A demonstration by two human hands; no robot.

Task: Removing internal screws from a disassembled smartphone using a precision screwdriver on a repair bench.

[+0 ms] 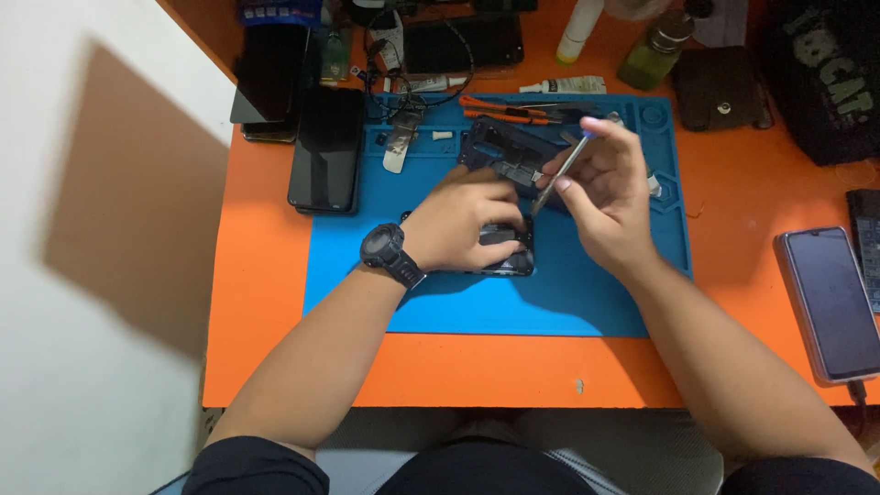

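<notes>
The left hand point(463, 220), with a black watch point(390, 255) on its wrist, lies palm down near the middle of the frame, fingers curled over a dark phone point(509, 259) and pressing it onto the blue mat point(513, 302). Only the phone's lower right corner and edge show from under the hand. The right hand point(605, 188), just right of centre, pinches a thin metal tool point(561, 172) between thumb and fingers; the tool slants down to the left, and its tip sits at the upper right edge of the phone, close to the left fingertips.

Just above the hands on the mat lies a dark opened phone part point(504, 151), partly hidden by the fingers. Above it, along the mat's top edge, rest orange-handled tools point(504, 110) and a small white tube point(564, 87). The mat lies on an orange table point(275, 367). At the upper left of the frame, black phones point(327, 147) lie stacked by the mat's left edge. At the right edge of the frame, another phone point(830, 302) with a pale grey screen lies face up on the table. A green bottle point(655, 50) and a brown pouch point(720, 87) stand at the upper right.
</notes>
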